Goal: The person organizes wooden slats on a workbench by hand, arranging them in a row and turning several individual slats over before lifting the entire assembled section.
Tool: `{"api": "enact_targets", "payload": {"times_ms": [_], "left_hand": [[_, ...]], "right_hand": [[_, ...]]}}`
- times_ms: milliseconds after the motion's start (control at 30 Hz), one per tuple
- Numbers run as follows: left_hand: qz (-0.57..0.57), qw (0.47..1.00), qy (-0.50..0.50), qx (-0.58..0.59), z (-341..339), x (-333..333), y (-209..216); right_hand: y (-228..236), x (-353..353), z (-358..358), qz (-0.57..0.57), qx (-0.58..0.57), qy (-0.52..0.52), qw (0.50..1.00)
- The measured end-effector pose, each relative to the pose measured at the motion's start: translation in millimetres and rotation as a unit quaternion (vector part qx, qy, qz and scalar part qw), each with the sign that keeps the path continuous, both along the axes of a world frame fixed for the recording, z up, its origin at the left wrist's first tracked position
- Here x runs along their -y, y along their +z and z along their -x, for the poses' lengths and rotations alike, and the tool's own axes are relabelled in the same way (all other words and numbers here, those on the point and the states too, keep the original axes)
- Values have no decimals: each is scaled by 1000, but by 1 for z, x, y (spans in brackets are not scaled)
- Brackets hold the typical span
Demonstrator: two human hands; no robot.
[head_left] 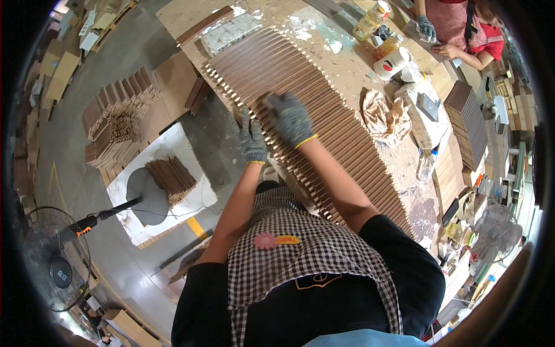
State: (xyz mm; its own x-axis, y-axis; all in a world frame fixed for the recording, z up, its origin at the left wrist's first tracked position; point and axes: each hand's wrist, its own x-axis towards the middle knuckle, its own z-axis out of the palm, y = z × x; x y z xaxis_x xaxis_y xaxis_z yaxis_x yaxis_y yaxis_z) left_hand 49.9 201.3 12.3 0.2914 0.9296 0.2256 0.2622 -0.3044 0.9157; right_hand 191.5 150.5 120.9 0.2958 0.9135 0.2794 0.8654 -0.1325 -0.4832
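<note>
A long row of narrow brown wooden strips (pixel 341 139) lies side by side on the worktable, their pale ends forming an uneven edge towards me. My right hand (pixel 291 120), in a grey knit glove with a yellow cuff, rests palm down over the strips; motion slightly smears its fingertips. At the near edge of the row, my left hand (pixel 251 140), gloved alike, has its fingers stretched along the strip ends. Neither hand shows anything gripped in it. A speckled pale block (pixel 231 33) sits at the row's far end, beside a loose brown strip (pixel 205 25).
Crumpled brown paper (pixel 386 117), a white cup (pixel 393 63) and bottles (pixel 371 21) stand along the table's far right. Stacked strips (pixel 118 113) and a white board (pixel 130 220) lie to the left, near a standing fan (pixel 60 272). A co-worker (pixel 459 29) is at upper right.
</note>
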Motion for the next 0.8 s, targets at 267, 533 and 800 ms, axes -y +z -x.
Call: {"api": "enact_targets", "payload": {"times_ms": [267, 533, 800], "left_hand": [[435, 757, -38, 485, -10, -23, -61], [-11, 1000, 8, 5, 1, 0, 12], [30, 999, 15, 19, 6, -3, -4]], "right_hand": [[12, 11, 19, 25, -22, 87, 996], [-6, 33, -162, 37, 84, -164, 982], [-22, 25, -123, -21, 40, -56, 997]]}}
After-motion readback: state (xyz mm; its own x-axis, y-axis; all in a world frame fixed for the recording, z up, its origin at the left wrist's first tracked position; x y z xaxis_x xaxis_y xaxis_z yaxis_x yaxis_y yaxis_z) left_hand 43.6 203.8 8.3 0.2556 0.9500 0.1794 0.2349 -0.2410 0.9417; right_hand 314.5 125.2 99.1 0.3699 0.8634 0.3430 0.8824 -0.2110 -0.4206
